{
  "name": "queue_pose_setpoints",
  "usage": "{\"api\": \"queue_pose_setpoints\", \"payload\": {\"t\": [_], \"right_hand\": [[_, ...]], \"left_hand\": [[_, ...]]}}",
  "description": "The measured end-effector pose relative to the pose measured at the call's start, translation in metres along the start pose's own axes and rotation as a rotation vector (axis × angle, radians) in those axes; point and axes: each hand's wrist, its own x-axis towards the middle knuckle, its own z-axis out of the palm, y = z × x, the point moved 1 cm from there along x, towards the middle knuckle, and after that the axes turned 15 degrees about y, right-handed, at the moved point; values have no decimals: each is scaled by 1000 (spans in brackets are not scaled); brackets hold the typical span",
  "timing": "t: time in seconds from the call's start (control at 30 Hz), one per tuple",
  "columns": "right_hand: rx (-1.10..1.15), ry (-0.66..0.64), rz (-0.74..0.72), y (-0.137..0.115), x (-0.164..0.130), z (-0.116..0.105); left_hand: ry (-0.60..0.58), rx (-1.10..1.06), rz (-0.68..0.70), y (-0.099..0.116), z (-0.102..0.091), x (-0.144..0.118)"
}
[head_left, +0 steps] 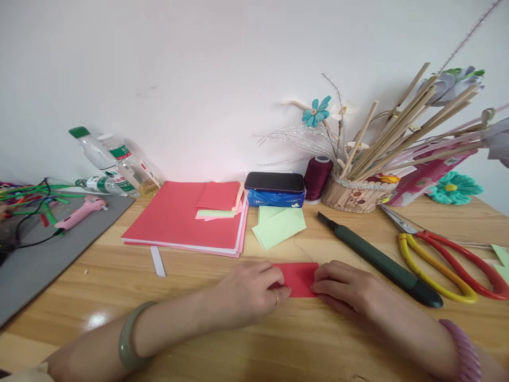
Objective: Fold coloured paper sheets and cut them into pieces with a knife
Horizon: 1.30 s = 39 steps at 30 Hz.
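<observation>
Both hands are down on a small red paper piece lying flat on the wooden surface, right in front of the person. The left hand, with a green bangle on that wrist and a ring on one finger, covers the paper's left end, fingers close together and pressing down on it. The right hand, pink bracelet on its wrist, sits on the paper's right end, fingers curled and bunched on the edge; can't tell if it's pinching the edge or just pressing. Just right of that hand a dark green utility knife lies diagonally, and further right there's a pair of scissors with red and yellow handles. Behind the paper sit some light green paper sheets, a stack of red and pink paper, and a black phone on top of a blue tissue pack. A maroon thread spool stands next to a stick basket full of wooden sticks. Off to the left, a pink glue gun lies on a grey mat, with plastic bottles behind it.
</observation>
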Motion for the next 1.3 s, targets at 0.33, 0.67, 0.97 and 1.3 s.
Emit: {"api": "queue_pose_setpoints", "payload": {"t": [0.33,0.67,0.97,1.3], "right_hand": [[-71,29,-63,-7,-3,1],[-272,244,-21,-8,-1,30],[-617,378,-408,-22,-11,43],[-700,409,-401,-26,-10,45]], "left_hand": [[-58,7,-41,3,3,-5],[-202,266,-18,25,0,5],[142,352,52,34,15,-7],[111,432,76,36,14,-7]]}}
